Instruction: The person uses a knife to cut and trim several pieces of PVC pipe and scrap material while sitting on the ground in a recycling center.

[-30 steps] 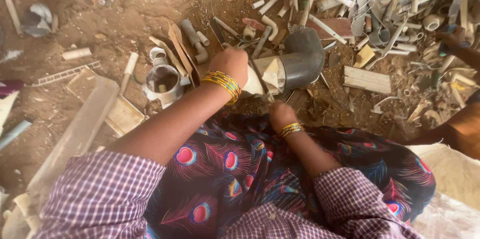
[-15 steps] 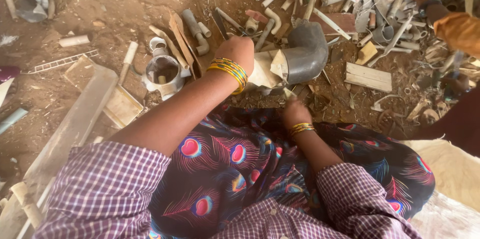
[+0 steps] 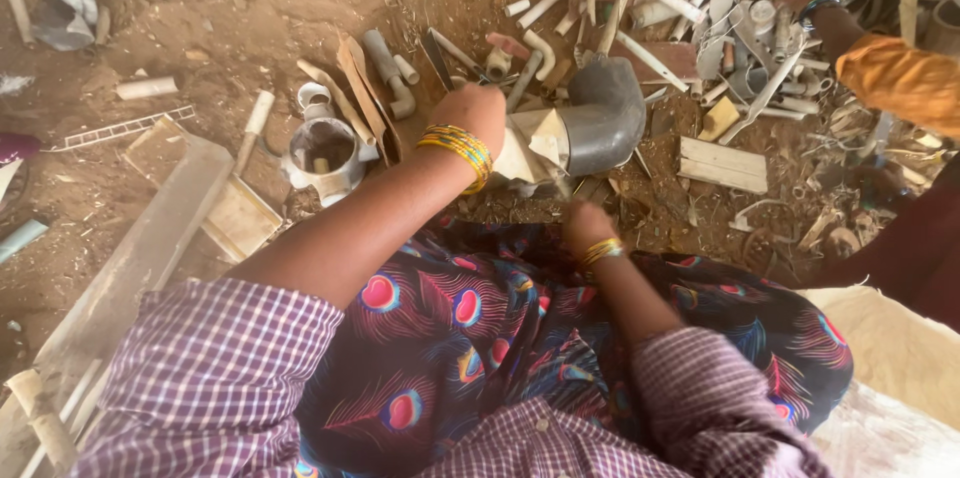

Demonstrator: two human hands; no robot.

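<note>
While left hand (image 3: 482, 114) grips one grey elbow pipe (image 3: 600, 116) (large), right hand (image 3: 583, 226) below.

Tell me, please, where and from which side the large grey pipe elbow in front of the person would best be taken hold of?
Probably at the outer curve of the grey pipe elbow, from above and its right. That bend is bare and rounded, so a palm can wrap it. Its near-left end is crowded by pale broken plastic pieces under the left hand, and thin pipes lie against its far side.

Bare dirt ground (image 3: 150, 38), scattered scrap, seemingly daylight
</note>
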